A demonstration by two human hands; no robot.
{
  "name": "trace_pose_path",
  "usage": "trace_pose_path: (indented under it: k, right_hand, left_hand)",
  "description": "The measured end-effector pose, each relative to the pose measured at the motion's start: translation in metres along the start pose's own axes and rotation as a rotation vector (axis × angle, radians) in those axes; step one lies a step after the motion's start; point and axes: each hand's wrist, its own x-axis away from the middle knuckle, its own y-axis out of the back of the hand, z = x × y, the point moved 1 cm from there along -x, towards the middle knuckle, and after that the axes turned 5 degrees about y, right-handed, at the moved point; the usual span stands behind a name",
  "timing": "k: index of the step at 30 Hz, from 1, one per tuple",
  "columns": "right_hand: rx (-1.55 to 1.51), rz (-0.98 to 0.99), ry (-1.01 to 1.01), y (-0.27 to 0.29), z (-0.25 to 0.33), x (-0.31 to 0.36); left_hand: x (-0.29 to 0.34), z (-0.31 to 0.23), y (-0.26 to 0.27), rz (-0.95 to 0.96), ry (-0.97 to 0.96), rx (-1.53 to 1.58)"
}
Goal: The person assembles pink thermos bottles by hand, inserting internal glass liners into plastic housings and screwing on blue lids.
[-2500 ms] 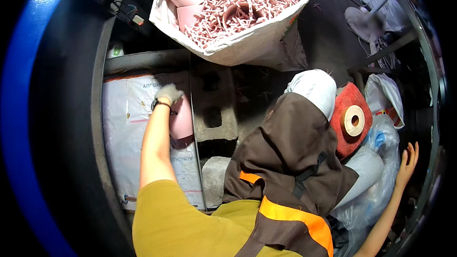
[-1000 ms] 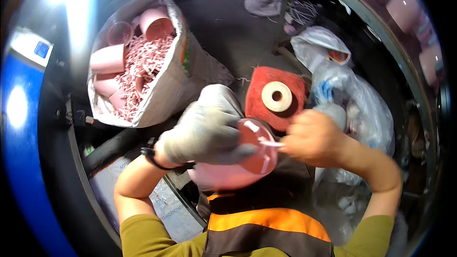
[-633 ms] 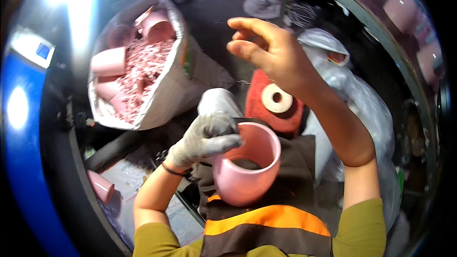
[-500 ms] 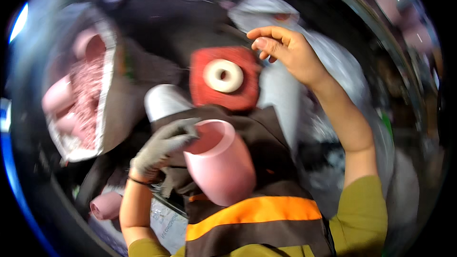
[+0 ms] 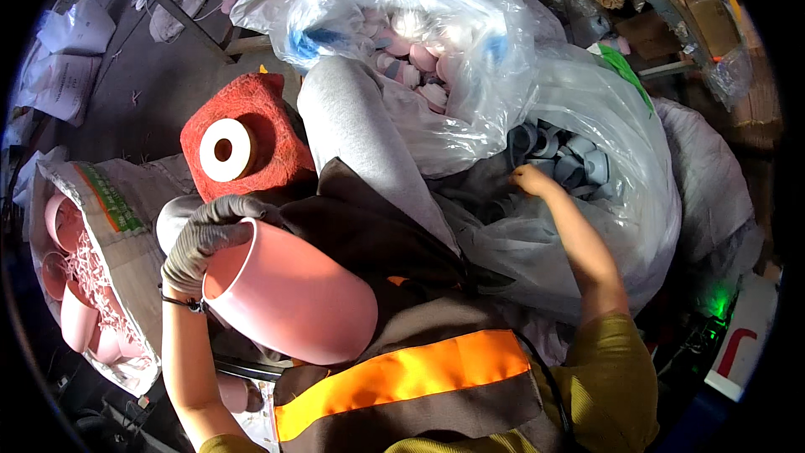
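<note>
A tapered pink plastic cup [image 5: 314,302] lies tilted above my lap, its open mouth to the left. My gloved left hand [image 5: 210,235] grips it by the rim, the fingers partly inside. My bare right hand [image 5: 532,179] is down in a clear plastic bag [image 5: 620,226] beside several grey ring-shaped plastic parts [image 5: 574,159]. Its fingers are drawn together, and whatever may be between them cannot be made out. To the left of my knee, a cream-coloured ring or roll [image 5: 226,149] rests on a red mesh-wrapped block [image 5: 277,138].
At far left a white woven sack [image 5: 138,260] holds pink cups and pink shreds. Ahead, another clear bag [image 5: 352,13] contains pink and white pieces. A metal frame bar [image 5: 172,4] crosses the upper left. Another pink cup [image 5: 233,392] sits below my left forearm.
My view has swung to the right. My right hand has gone from above the lap down into the bag of grey parts. The cup in my left hand has tipped further sideways.
</note>
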Motion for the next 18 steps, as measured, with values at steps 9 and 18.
trace_pose_path:
  k: [9, 18]
  right_hand:
    - [1.255, -0.094, -0.010, -0.061, -0.039, -0.124]
    - [1.641, -0.130, 0.423, -0.072, -0.086, -0.188]
  left_hand:
    - [0.006, -0.010, -0.011, -0.225, 0.097, -0.122]
    - [-0.006, -0.022, -0.020, -0.193, 0.039, -0.118]
